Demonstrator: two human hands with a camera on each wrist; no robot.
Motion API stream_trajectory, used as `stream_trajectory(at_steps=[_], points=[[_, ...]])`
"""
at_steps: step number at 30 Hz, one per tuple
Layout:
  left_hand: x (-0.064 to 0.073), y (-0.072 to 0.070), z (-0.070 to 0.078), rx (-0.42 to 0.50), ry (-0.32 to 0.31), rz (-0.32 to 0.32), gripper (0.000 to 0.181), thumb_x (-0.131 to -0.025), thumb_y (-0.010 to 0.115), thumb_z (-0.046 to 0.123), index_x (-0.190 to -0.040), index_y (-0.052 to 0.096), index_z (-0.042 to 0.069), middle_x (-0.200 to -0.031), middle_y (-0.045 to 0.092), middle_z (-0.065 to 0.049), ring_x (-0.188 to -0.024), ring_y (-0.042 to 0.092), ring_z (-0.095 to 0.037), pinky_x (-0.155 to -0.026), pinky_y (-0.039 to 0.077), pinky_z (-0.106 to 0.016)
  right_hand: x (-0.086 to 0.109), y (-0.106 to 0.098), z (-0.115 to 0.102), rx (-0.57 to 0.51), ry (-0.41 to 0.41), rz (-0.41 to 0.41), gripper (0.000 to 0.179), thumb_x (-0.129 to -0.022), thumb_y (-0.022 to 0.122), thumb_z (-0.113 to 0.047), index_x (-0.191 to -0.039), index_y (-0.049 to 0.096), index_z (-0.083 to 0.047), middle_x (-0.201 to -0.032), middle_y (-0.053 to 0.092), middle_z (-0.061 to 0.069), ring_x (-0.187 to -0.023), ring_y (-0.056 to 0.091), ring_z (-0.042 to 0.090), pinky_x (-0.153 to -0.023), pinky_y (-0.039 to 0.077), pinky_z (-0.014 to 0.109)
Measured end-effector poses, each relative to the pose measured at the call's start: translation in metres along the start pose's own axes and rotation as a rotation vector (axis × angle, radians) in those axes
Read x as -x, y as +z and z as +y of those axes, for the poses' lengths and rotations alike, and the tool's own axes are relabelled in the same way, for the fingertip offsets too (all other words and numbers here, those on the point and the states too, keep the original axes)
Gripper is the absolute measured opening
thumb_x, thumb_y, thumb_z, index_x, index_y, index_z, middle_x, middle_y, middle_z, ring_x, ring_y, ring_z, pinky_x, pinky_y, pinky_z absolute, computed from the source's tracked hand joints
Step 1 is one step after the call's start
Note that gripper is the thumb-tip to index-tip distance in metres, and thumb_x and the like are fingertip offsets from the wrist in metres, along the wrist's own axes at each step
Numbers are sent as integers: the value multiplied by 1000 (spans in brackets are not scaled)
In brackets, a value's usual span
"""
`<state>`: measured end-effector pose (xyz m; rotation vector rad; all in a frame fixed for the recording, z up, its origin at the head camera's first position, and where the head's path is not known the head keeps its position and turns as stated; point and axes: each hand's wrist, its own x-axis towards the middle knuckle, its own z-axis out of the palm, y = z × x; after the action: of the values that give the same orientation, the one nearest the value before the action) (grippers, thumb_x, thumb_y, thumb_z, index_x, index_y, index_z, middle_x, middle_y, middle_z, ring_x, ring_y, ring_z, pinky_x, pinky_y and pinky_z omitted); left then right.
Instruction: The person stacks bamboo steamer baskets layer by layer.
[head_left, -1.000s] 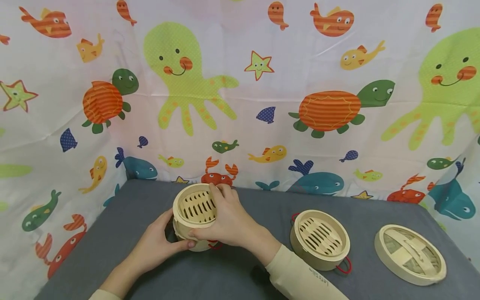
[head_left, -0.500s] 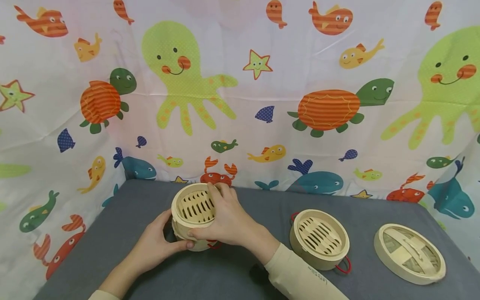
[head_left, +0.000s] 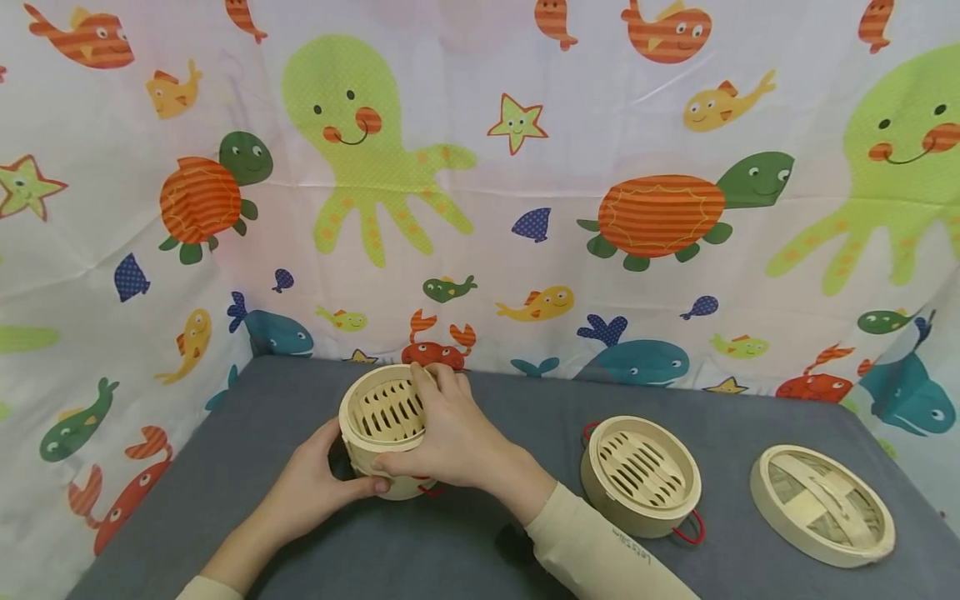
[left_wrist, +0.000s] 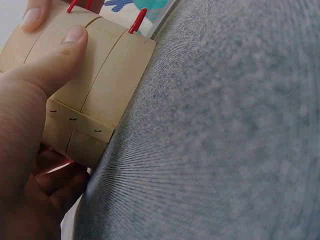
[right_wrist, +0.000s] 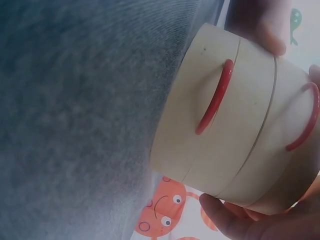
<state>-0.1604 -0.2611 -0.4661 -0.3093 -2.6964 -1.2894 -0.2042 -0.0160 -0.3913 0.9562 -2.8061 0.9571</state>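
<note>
Two small bamboo steamer baskets are stacked at the left of the table in the head view. My right hand (head_left: 453,433) grips the upper basket (head_left: 386,407), thumb on its near side and fingers over its far right rim. The slotted floor shows inside it. Around the left side of the stack curls my left hand (head_left: 311,483), its thumb across the front of the lower basket (head_left: 405,488). In the left wrist view that thumb (left_wrist: 70,55) presses the bamboo wall just by the seam. Red loop handles (right_wrist: 217,97) stick out from the baskets in the right wrist view.
A third steamer basket (head_left: 641,475) with red handles stands right of centre. Farther right lies a round woven lid (head_left: 822,507) with a strap handle. A small dark object (head_left: 513,543) lies beside the right sleeve. Behind the grey table (head_left: 450,550) hangs a sea-animal curtain (head_left: 480,167).
Both hands and the stacked baskets have shifted very slightly to the left. The hold on them looks the same, and the third basket and lid stay in place.
</note>
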Motion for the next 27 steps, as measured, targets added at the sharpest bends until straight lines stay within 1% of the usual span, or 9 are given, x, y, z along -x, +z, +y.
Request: stream_trajectory(at_steps=[6,16,21,27], points=[[1,0,1,-9,6,-2,107,-78,100,51,-162,47,13,-159,57,-10,-147,52,-36,-116,42,-68,1,-1,1,-8,-3,-17,127,-76,92,-64,-173,29,-10,-161,41,12,-140,41,33,-105,55,45],[0,0,4,-15,9,-13,106,-81,97,53,-164,45,12,-159,56,-10,-147,51,-36,-115,42,-70,3,-7,5,-23,-9,-46,128,-76,90,-71,-173,30,-13,-163,39,9,-142,40,30,-108,53,46],[1,1,5,-32,4,-14,105,-82,95,57,-164,45,12,-159,57,-11,-147,52,-36,-115,42,-70,7,-9,7,-29,-28,-63,129,-80,87,-73,-175,23,-14,-167,36,10,-147,39,32,-112,51,49],[4,0,5,-46,21,7,107,-81,96,55,-163,46,10,-158,57,-13,-146,53,-39,-113,44,-71,15,-13,13,-55,-66,-68,125,-88,79,-74,-176,16,-11,-174,29,12,-155,36,33,-118,46,54]])
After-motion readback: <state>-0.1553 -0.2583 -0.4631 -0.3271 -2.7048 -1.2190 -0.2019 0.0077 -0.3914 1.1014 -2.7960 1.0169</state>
